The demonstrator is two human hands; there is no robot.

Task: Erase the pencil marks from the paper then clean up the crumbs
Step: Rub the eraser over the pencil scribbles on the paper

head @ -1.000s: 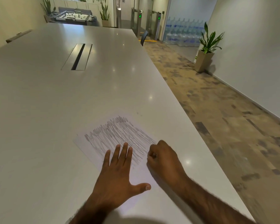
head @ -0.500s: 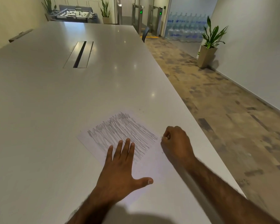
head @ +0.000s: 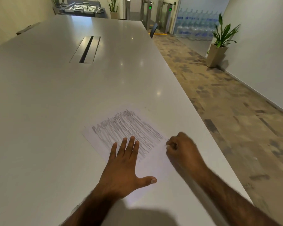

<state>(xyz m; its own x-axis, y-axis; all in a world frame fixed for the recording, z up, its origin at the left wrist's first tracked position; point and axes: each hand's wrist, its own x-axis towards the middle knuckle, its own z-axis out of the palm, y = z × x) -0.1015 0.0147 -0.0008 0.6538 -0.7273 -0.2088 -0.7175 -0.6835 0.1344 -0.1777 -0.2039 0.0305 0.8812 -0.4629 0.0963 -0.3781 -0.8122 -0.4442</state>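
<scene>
Paper (head: 129, 128), grey-hatched, lies under flat left hand (head: 121, 170).

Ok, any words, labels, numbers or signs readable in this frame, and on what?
No words or numbers can be read anywhere.
paper: only pencil scribble, no writing.
gate posts: two green lit symbols, too small to make out.
water bottles: blue labels, too blurred to read.
green sticker low on the wall beside the planter: too small to read.
</scene>
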